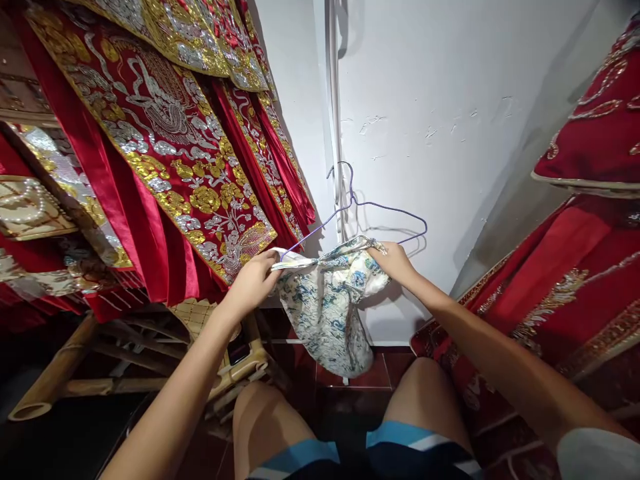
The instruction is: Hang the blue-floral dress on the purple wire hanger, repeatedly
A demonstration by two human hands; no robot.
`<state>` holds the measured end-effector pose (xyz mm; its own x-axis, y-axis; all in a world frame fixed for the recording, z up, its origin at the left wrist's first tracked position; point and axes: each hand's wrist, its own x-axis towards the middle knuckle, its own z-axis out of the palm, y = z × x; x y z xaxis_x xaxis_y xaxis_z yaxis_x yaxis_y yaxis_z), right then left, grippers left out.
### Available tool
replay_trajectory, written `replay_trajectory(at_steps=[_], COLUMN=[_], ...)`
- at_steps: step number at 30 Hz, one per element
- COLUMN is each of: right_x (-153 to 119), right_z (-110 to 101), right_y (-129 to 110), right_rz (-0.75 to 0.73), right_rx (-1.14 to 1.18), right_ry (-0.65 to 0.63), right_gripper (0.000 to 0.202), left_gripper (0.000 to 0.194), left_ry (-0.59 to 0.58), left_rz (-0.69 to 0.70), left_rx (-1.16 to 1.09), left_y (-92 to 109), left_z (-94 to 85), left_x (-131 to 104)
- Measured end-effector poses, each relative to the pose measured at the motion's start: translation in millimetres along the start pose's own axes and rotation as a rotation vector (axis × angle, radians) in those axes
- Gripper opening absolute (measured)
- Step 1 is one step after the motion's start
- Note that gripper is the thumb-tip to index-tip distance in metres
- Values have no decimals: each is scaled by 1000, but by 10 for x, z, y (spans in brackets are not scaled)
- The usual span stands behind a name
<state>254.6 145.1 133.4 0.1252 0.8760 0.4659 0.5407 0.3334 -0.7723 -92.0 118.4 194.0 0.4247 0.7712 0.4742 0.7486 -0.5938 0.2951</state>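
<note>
A cream garment with a blue and green floral print (pixel 325 320) hangs between my two hands in front of the white wall. My left hand (pixel 255 280) is closed on its upper left edge, next to the lower left end of a purple wire hanger (pixel 387 208). On the other side, my right hand (pixel 393 262) grips the bunched upper right edge. The hanger's left end reaches into the cloth by my left fingers, while its right end sticks out bare above my right hand. Its hook is up beside a thin white vertical strip.
Red costumes with gold and silver embroidery (pixel 200 167) hang close on the left. Red beaded garments (pixel 585 267) hang on the right. Bamboo furniture (pixel 75 373) stands at lower left, on dark red floor tiles (pixel 377 371). A white pole or strip (pixel 330 87) runs up the wall.
</note>
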Motion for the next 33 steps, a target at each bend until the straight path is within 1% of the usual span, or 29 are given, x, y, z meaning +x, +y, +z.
replay_trajectory(at_steps=[3, 6, 8, 10, 11, 13, 14, 15, 16, 18, 19, 20, 21, 23, 24, 25, 28, 30, 31, 32, 33], right_x=[-265, -443, -481, -467, -451, -417, -401, -386, -368, -315, -278, -234, -186, -95, -57, -28, 17, -1, -33, -86, -159], right_z=[-50, -29, -7, -1, -12, -71, -121, -185, -260, -431, -518, -600, -676, -808, -868, -928, -1115, -1210, -1230, -1223, -1189], right_y=[-148, -311, -379, -401, -395, -360, -333, -301, -267, -196, -165, -141, -126, -134, -158, -194, -350, -450, -488, -513, -526], right_rz=[34, 46, 35, 23, 12, -36, -67, -90, -99, -64, -33, -10, 3, 2, 4, 21, 160, 269, 306, 325, 318], right_rx=[35, 122, 147, 148, 144, 122, 103, 79, 51, -10, -50, -98, -148, -221, -221, -191, 9, 174, 253, 329, 402], right_ry=[-21, -71, -95, -107, -113, -111, -84, -26, 58, 242, 301, 323, 313, 232, 171, 101, -149, -265, -283, -268, -211], right_gripper=[35, 33, 31, 28, 27, 21, 17, 17, 29, 64, 75, 78, 72, 44, 31, 23, 21, 26, 29, 31, 31], left_gripper=[21, 16, 10, 7, 10, 20, 27, 33, 36, 37, 35, 33, 31, 27, 25, 22, 18, 24, 30, 33, 33], left_ry=[17, 116, 177, 197, 197, 199, 207, 217, 228, 244, 245, 242, 236, 233, 257, 299, 475, 538, 537, 515, 480], left_rz=[90, 108, 89, 70, 64, 60, 58, 57, 58, 75, 90, 102, 107, 99, 87, 74, 41, -25, -71, -116, -149], left_rx=[-14, 11, 68, 131, 149, 136, 123, 113, 107, 97, 86, 74, 67, 78, 93, 107, 66, -11, -47, -79, -103], left_y=[190, 387, 474, 510, 511, 485, 463, 441, 421, 395, 391, 391, 390, 377, 359, 334, 246, 226, 239, 268, 313], left_z=[-78, -50, 16, 97, 136, 195, 213, 222, 223, 205, 190, 172, 153, 112, 89, 64, -24, -73, -85, -83, -66], left_x=[101, 269, 390, 485, 516, 543, 543, 539, 533, 527, 530, 538, 549, 579, 597, 617, 701, 775, 814, 851, 883])
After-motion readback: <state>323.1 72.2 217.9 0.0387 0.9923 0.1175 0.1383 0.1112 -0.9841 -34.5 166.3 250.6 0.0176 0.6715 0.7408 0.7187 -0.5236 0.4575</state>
